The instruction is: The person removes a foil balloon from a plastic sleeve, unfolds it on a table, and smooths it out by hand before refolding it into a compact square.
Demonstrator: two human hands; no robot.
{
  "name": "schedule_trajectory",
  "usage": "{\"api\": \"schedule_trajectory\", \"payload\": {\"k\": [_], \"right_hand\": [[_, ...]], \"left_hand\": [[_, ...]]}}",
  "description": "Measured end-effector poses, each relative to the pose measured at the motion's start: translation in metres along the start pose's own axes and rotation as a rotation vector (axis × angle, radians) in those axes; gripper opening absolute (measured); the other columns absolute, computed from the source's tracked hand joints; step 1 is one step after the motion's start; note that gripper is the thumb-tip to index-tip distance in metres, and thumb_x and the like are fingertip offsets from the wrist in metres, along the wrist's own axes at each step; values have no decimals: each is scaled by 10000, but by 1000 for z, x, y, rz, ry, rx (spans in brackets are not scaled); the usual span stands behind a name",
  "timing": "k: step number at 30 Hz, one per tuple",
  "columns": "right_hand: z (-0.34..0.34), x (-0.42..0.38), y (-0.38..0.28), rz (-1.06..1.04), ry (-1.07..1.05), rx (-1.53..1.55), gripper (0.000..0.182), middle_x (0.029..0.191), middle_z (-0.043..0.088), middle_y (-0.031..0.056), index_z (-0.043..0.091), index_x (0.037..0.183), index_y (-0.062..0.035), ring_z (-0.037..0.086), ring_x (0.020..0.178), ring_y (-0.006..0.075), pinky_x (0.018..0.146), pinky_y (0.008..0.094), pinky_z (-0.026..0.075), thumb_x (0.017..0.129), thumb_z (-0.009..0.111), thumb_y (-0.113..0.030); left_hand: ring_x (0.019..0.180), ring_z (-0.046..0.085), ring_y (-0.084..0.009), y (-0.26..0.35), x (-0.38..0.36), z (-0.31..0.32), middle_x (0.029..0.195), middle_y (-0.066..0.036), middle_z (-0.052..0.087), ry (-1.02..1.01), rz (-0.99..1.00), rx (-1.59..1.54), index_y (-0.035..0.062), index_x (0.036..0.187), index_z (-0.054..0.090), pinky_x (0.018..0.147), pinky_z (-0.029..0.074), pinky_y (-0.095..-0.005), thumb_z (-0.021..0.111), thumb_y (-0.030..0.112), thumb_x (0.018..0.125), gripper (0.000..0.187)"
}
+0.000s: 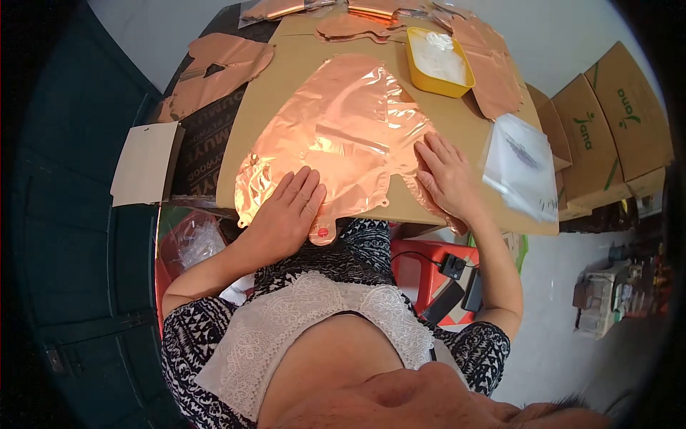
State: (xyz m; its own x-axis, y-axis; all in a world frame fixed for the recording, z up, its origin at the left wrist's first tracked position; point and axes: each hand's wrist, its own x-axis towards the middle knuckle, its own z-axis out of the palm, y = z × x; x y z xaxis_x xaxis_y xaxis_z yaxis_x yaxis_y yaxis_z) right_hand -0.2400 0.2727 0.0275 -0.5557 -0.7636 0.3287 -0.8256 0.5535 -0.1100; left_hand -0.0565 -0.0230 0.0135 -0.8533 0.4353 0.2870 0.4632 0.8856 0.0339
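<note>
A large copper-coloured foil balloon [329, 121], uninflated, lies spread on the cardboard-topped table [279, 68]. Its surface is shiny and creased. At its near edge a tab with a small red mark [323, 232] hangs at the table's edge. My left hand [289, 204] rests flat on the balloon's lower left part, fingers stretched forward, just beside that tab. On the other side, my right hand [444, 171] lies on the narrower right-hand part of the foil, fingers extended. Neither hand grips anything that I can see.
A yellow tub [439, 87] with white contents stands at the back right. More copper foil pieces [221, 71] lie at the left, back and right. Clear plastic bags [522, 168] sit at the right edge. Cardboard boxes [593, 129] stand beyond; a red stool [421, 261] is below.
</note>
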Motion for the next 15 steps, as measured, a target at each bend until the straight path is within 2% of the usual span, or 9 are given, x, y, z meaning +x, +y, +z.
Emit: {"api": "schedule_trajectory", "payload": {"k": [15], "right_hand": [[0, -1, 3, -19, 15, -4, 473, 1380, 475, 207, 511, 1308, -38, 420, 1312, 368, 1084, 498, 326, 893, 610, -244]], "left_hand": [[1288, 427, -467, 1, 3, -8, 1342, -340, 449, -3, 30, 15, -146, 1277, 447, 1086, 331, -551, 545, 99, 812, 535]]}}
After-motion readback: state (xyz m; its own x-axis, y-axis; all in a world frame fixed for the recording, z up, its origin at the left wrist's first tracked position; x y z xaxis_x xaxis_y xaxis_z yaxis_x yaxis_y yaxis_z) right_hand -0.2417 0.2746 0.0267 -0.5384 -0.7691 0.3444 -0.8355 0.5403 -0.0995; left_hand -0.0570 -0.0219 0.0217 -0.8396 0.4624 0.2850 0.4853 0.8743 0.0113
